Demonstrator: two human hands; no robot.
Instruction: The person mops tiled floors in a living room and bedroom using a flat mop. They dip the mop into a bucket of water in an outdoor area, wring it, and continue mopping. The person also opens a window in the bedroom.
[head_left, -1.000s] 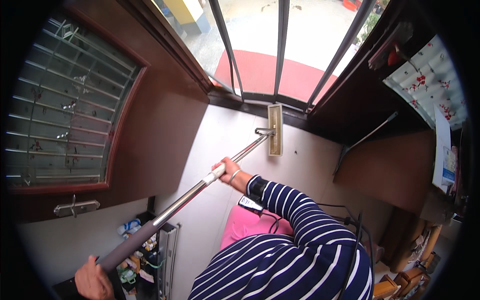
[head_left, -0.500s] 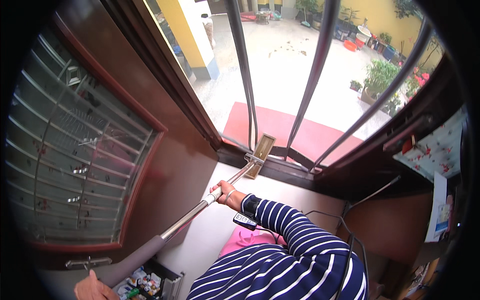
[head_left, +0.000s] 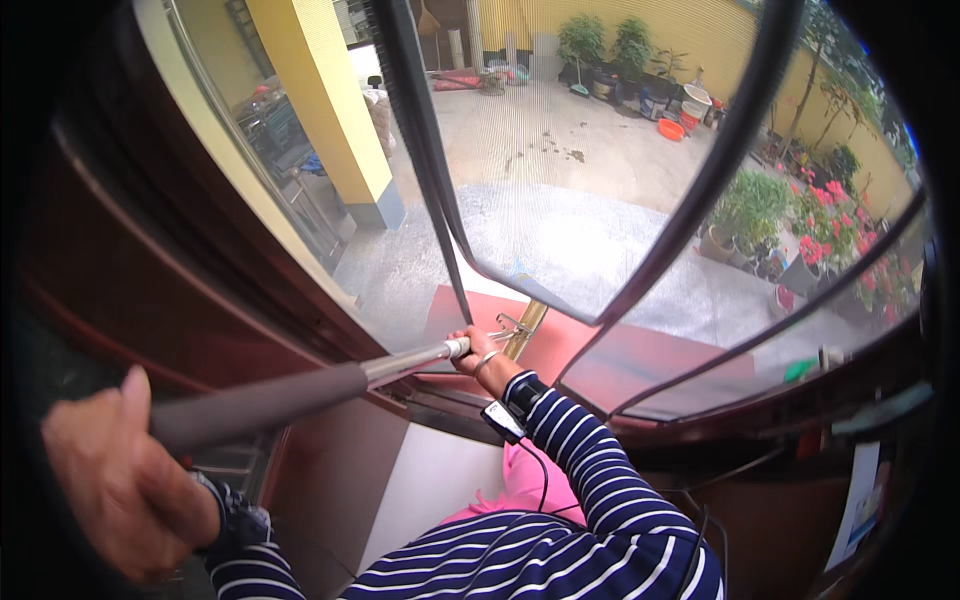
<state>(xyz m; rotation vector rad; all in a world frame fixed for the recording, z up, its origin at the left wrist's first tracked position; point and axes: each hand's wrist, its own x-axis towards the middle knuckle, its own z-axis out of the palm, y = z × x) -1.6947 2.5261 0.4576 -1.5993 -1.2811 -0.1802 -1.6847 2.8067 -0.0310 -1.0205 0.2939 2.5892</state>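
A long-handled mop (head_left: 275, 403) slants across my view, with a dark foam grip, a metal pole and a white collar. At the lower left, my left hand (head_left: 130, 480) is closed around the end of the grip, thumb raised, slightly blurred. My right hand (head_left: 482, 358) grips the pole just past the white collar. Beyond it, the narrow gold-coloured mop head (head_left: 528, 325) is at the window opening, among the dark bars (head_left: 425, 150). I cannot tell whether the head touches the bars or the mesh.
A brown window frame (head_left: 215, 235) stands close on the left. A white surface (head_left: 420, 480) lies below my right hand. Outside are a red slab (head_left: 640, 365), a yellow pillar (head_left: 322, 100), potted plants (head_left: 750, 215) and an orange basin (head_left: 670, 130). A cable (head_left: 545, 470) hangs by my right arm.
The mop has moved outward, its head going from the sill to between the bars. Both hands have moved up and forward with it, and my view has tilted toward the yard.
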